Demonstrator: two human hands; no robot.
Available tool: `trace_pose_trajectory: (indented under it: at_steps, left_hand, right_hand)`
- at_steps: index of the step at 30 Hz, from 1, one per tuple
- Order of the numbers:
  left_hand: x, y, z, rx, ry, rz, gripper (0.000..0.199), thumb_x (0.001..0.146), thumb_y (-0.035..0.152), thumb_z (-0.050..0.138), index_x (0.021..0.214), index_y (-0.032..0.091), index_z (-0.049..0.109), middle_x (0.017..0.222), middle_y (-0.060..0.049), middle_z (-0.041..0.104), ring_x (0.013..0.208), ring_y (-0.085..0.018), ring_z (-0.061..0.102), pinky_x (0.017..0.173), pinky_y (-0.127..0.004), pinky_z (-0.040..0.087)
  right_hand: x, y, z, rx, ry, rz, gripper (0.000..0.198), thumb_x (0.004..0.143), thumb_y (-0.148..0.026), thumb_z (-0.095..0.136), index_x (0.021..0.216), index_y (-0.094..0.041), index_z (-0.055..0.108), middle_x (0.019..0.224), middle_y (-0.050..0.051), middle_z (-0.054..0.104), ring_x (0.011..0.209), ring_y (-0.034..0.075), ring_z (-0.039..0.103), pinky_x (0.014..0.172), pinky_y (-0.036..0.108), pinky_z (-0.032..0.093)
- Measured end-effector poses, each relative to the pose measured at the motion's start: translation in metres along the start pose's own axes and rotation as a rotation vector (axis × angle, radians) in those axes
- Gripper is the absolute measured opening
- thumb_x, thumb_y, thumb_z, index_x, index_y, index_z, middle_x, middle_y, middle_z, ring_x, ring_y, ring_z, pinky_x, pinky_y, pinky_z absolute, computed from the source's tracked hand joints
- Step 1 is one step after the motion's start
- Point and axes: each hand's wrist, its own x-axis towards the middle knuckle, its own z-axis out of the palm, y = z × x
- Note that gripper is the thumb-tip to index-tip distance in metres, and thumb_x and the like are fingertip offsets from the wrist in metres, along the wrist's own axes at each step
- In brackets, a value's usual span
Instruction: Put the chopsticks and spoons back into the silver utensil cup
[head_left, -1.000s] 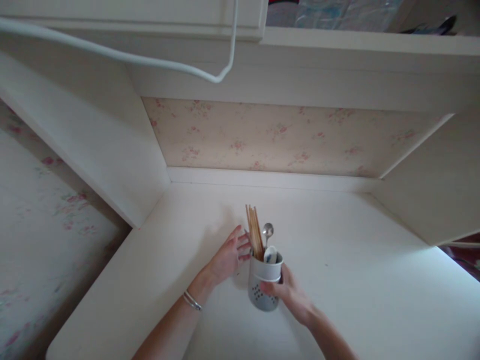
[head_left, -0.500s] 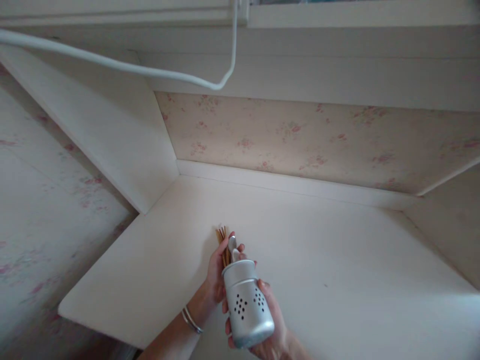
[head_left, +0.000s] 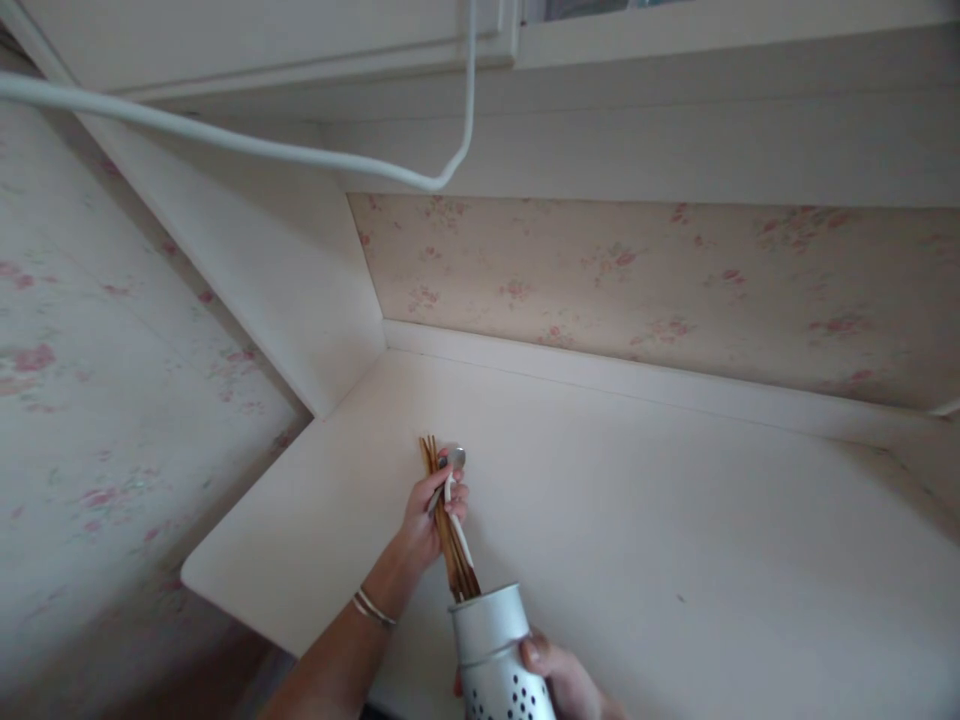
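Observation:
My left hand is closed around a bundle of wooden chopsticks and several spoons. A metal spoon bowl shows above the fingers, and a white handle runs down beside the sticks. The lower ends of the chopsticks are at the mouth of a silver metal utensil holder with punched holes; whether they are still inside the rim is hard to tell. My right hand grips the holder from its right side, thumb near the rim. The holder tilts, and its base is cut off by the frame edge.
A white counter lies under both hands, with a low back ledge and floral wallpaper behind. White cabinets overhang it, and a white cable crosses the upper view. A side panel stands at left.
My left hand has moved up and away from the holder, drawing the chopsticks and spoons largely out. The right hand and holder have shifted lower. The camera view has turned slightly.

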Motion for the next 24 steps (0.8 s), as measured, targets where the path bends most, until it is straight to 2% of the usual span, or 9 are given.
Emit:
trace_pose_trajectory:
  at_steps: [5, 9, 12, 14, 17, 20, 22, 24]
  left_hand:
    - [0.035, 0.056, -0.006, 0.717, 0.316, 0.177, 0.026, 0.079, 0.021, 0.055, 0.103, 0.024, 0.045, 0.066, 0.006, 0.044, 0.044, -0.004, 0.042, 0.041, -0.013, 0.037]
    - [0.08, 0.119, -0.01, 0.961, 0.413, 0.19, 0.036, 0.074, 0.019, 0.057, 0.106, 0.026, 0.042, 0.059, 0.009, 0.038, 0.04, -0.007, 0.039, 0.04, -0.017, 0.038]
    - [0.109, 0.162, -0.01, 1.16, 0.486, 0.231, 0.038, 0.073, 0.014, 0.057, 0.107, 0.023, 0.042, 0.06, 0.008, 0.038, 0.044, -0.008, 0.04, 0.043, -0.018, 0.04]
    - [0.122, 0.181, -0.009, 1.291, 0.513, 0.265, 0.037, 0.073, 0.014, 0.056, 0.107, 0.019, 0.043, 0.062, 0.006, 0.041, 0.048, -0.009, 0.042, 0.045, -0.02, 0.04]
    - [0.133, 0.194, -0.008, 1.467, 0.526, 0.288, 0.037, 0.076, 0.018, 0.055, 0.111, 0.015, 0.045, 0.071, 0.0, 0.049, 0.056, -0.013, 0.048, 0.049, -0.024, 0.044]
    - [0.141, 0.195, -0.007, 1.626, 0.52, 0.272, 0.044, 0.077, 0.024, 0.056, 0.119, 0.014, 0.046, 0.091, -0.012, 0.057, 0.068, -0.019, 0.056, 0.054, -0.029, 0.046]
    - [0.147, 0.193, -0.006, 1.729, 0.507, 0.258, 0.052, 0.076, 0.028, 0.059, 0.124, 0.013, 0.047, 0.111, -0.021, 0.053, 0.076, -0.025, 0.059, 0.057, -0.033, 0.048]
    - [0.153, 0.191, -0.004, 1.827, 0.465, 0.256, 0.06, 0.072, 0.031, 0.063, 0.128, 0.015, 0.048, 0.125, -0.025, 0.047, 0.083, -0.029, 0.06, 0.063, -0.037, 0.048]
  right_hand:
    - [0.012, 0.006, 0.008, -0.032, 0.093, -0.213, 0.059, 0.065, -0.051, 0.073, 0.106, -0.009, 0.066, 0.099, 0.014, 0.072, 0.089, 0.028, 0.067, 0.082, 0.04, 0.048]
    - [0.009, 0.011, 0.004, -0.01, 0.201, -0.376, 0.058, 0.067, -0.054, 0.071, 0.105, -0.01, 0.068, 0.101, 0.017, 0.071, 0.091, 0.031, 0.067, 0.08, 0.042, 0.048]
    - [0.005, 0.011, -0.001, -0.003, 0.237, -0.423, 0.061, 0.065, -0.053, 0.074, 0.108, -0.009, 0.068, 0.102, 0.019, 0.071, 0.09, 0.032, 0.067, 0.079, 0.042, 0.048]
    - [0.006, 0.008, -0.002, 0.027, 0.275, -0.438, 0.062, 0.066, -0.053, 0.074, 0.109, -0.009, 0.068, 0.102, 0.019, 0.071, 0.089, 0.031, 0.068, 0.078, 0.04, 0.049]
    - [0.01, 0.005, -0.003, 0.056, 0.338, -0.464, 0.059, 0.066, -0.053, 0.075, 0.106, -0.009, 0.069, 0.103, 0.018, 0.071, 0.091, 0.029, 0.068, 0.08, 0.039, 0.049]
    - [0.015, 0.003, -0.003, 0.05, 0.341, -0.48, 0.056, 0.067, -0.05, 0.076, 0.105, -0.01, 0.068, 0.103, 0.017, 0.072, 0.092, 0.03, 0.068, 0.079, 0.039, 0.049]
    - [0.017, 0.003, -0.003, 0.037, 0.321, -0.479, 0.053, 0.067, -0.047, 0.077, 0.106, -0.012, 0.067, 0.1, 0.016, 0.072, 0.09, 0.03, 0.068, 0.078, 0.039, 0.049]
    - [0.018, 0.004, -0.002, 0.019, 0.316, -0.486, 0.05, 0.068, -0.044, 0.077, 0.106, -0.013, 0.066, 0.098, 0.014, 0.072, 0.089, 0.029, 0.068, 0.08, 0.04, 0.049]
